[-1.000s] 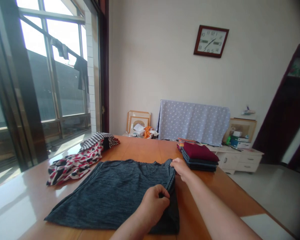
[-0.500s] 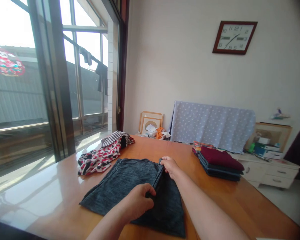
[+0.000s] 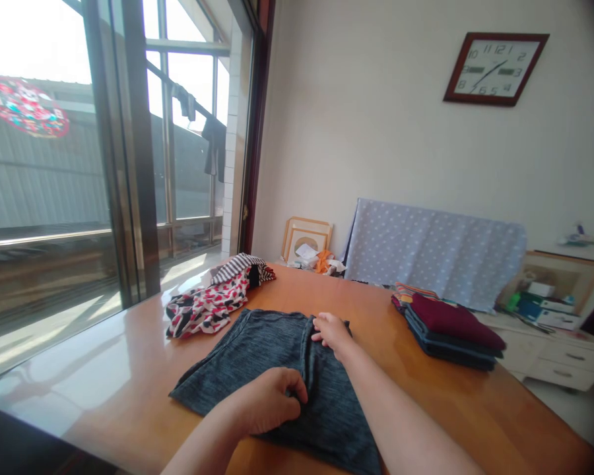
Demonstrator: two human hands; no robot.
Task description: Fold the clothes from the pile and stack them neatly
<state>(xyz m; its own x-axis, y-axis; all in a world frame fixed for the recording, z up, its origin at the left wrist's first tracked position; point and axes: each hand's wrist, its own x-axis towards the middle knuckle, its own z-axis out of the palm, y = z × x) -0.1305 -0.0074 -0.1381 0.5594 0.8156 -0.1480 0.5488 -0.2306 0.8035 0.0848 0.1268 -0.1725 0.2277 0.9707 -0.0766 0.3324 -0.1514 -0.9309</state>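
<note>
A dark blue-grey heathered garment (image 3: 257, 346) lies spread on the wooden table in front of me, with a raised fold running front to back through its right half. My right hand (image 3: 330, 331) pinches this fold near the garment's far edge. Closer to me, my left hand (image 3: 277, 399) has thumb and fingers curled together on the same fold, near the garment's middle. Part of the garment's right side is hidden behind my right forearm.
Crumpled red, black and white patterned clothing (image 3: 210, 307) lies on the table (image 3: 426, 409) at the far left, with a striped piece (image 3: 240, 265) on it. Folded clothes (image 3: 450, 326) are stacked at the right. A dotted cloth (image 3: 430, 247) hangs beyond the table.
My view has turned slightly left, so everything appears further right. Against the garment, my right hand has shifted left with the fold; the garment's far right corner now shows behind it.
</note>
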